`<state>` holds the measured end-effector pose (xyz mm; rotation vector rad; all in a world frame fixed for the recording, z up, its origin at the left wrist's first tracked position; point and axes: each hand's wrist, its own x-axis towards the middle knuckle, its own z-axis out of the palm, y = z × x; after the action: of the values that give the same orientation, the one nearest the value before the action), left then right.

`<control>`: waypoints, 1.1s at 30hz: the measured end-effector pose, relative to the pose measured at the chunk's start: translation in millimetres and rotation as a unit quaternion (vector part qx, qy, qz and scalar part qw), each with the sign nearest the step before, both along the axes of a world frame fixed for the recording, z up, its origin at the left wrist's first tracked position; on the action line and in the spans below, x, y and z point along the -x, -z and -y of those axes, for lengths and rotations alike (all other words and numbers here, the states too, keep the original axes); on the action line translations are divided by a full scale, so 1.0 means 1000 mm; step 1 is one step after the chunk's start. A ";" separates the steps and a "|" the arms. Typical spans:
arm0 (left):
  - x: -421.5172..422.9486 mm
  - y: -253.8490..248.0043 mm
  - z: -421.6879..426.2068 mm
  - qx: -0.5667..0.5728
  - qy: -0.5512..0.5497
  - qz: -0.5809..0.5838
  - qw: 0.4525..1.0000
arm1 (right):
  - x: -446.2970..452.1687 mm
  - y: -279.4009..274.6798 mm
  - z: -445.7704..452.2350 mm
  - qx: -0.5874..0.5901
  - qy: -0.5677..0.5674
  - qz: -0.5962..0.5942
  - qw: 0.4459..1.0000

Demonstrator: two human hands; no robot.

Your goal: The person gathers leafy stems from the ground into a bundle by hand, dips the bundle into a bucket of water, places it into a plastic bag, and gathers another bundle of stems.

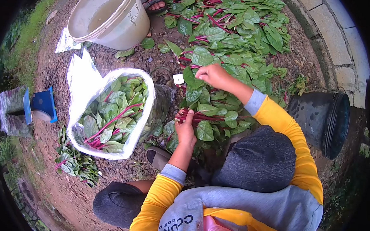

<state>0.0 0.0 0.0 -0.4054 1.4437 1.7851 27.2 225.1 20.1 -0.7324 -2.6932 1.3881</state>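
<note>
My left hand (185,130) is closed around a bunch of red-stemmed leafy greens (205,131), whose leaves point to the right. Above it, my right hand (212,76) has its fingers pinched together at the leaves of the large pile of greens (247,26); what lies between the fingertips is too small to make out. A small white square (178,79) lies left of my right hand. To the left of my hands, a white plastic bag (132,148) stands open, filled with the same greens.
A white bucket of cloudy water (127,31) is at the top, beside another person's sandalled foot (153,1). A black bucket (321,120) lies tipped at right. More greens (77,165) lie below left. A blue object (45,104) sits far left; paving stones (330,39) border the right.
</note>
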 end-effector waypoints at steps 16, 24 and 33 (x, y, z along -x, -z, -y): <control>0.007 0.003 0.002 0.007 0.009 0.018 1.000 | 0.021 0.051 -0.058 -0.362 -0.081 0.072 0.926; 0.005 0.004 0.003 0.009 -0.001 0.006 1.000 | 0.010 0.038 -0.053 -0.406 -0.059 0.207 0.888; 0.007 0.004 0.001 0.013 0.013 0.014 1.000 | 0.022 0.056 -0.046 -0.371 -0.073 0.106 0.920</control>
<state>-7.1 -1.0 -4.1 -0.4224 1.4470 1.7359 5.6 270.8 -35.7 -0.6235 -3.1246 0.2080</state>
